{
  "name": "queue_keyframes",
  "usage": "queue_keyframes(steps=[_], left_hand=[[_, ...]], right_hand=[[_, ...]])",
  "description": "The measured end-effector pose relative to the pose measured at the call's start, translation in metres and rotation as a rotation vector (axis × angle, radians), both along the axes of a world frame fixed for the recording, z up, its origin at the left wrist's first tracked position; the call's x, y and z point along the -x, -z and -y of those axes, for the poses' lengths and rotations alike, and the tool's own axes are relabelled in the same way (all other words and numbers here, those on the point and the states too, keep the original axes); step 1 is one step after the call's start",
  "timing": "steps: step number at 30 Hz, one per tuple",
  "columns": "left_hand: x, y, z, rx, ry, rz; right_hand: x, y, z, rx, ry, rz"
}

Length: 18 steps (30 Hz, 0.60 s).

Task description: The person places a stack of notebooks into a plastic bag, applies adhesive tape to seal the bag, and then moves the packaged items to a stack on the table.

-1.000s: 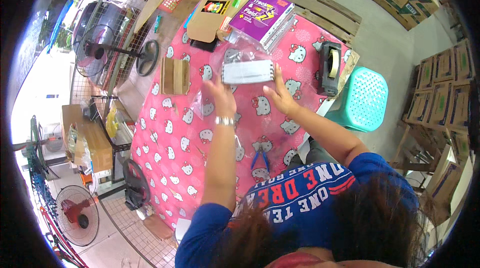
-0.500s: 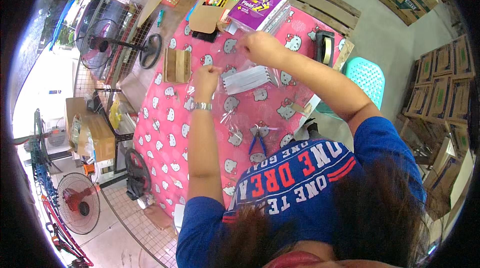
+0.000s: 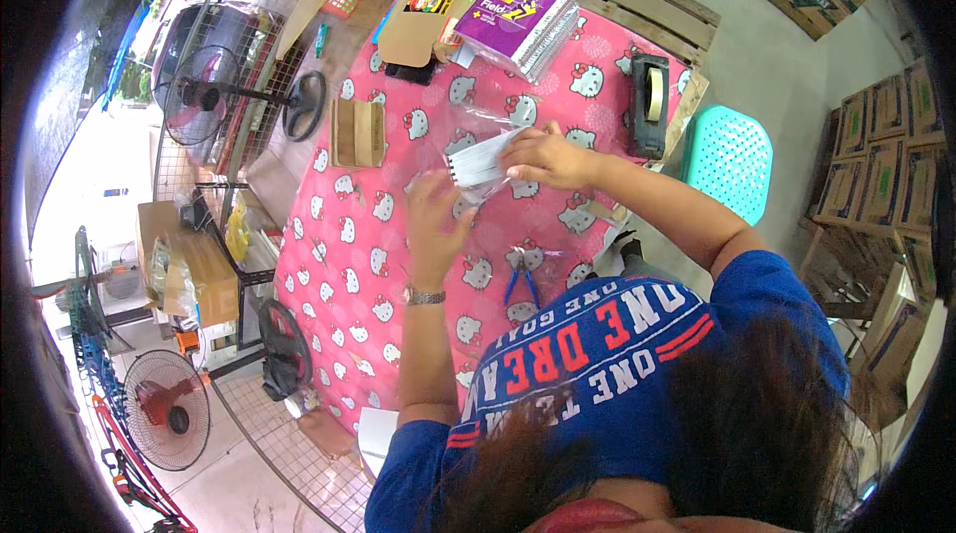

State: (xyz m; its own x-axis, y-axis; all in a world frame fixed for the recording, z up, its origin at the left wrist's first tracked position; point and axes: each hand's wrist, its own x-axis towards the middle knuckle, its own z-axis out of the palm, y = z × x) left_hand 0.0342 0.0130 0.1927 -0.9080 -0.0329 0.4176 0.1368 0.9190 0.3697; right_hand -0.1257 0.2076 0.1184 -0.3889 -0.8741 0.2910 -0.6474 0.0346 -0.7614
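A white pad with a black spiral edge, a small spiral notebook (image 3: 478, 162), lies tilted over the pink table, with clear plastic film (image 3: 490, 118) around it. My right hand (image 3: 548, 156) grips its right end, thumb toward me and fingers over the top. At its coil side is my left hand (image 3: 436, 219), fingers apart and holding nothing; whether it touches the film is unclear. Nearer to me lie blue-handled pliers (image 3: 520, 284). A stack of purple-covered spiral books (image 3: 513, 15) stands beyond my hands.
A black tape dispenser (image 3: 649, 107) stands at the table's right, a brown cardboard piece (image 3: 357, 133) at its left. An open cardboard box (image 3: 428, 7) is at the far edge. Beside the table are a turquoise stool (image 3: 729, 164) and two fans, one a standing fan (image 3: 167, 405).
My right hand has come down from near the books onto the notebook's right end. My left hand has opened and moved toward me. The notebook has tilted and shifted slightly left.
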Motion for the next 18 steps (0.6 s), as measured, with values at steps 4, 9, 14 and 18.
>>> queue_keyframes(steps=[4, 9, 14, 18], left_hand=[[-0.007, 0.044, 0.016, -0.347, -0.097, -0.034], [0.033, 0.063, 0.010, -0.198, -0.005, 0.078], [0.037, 0.052, 0.018, -0.080, 0.107, 0.176], [0.045, 0.058, -0.002, -0.123, 0.154, 0.148]], right_hand=[[-0.009, -0.017, 0.020, -0.117, -0.057, -0.105], [-0.009, -0.011, 0.021, -0.237, 0.056, -0.300], [0.002, 0.017, -0.047, 0.221, 0.772, 0.068], [0.013, 0.118, -0.154, -0.142, 1.353, 0.430]])
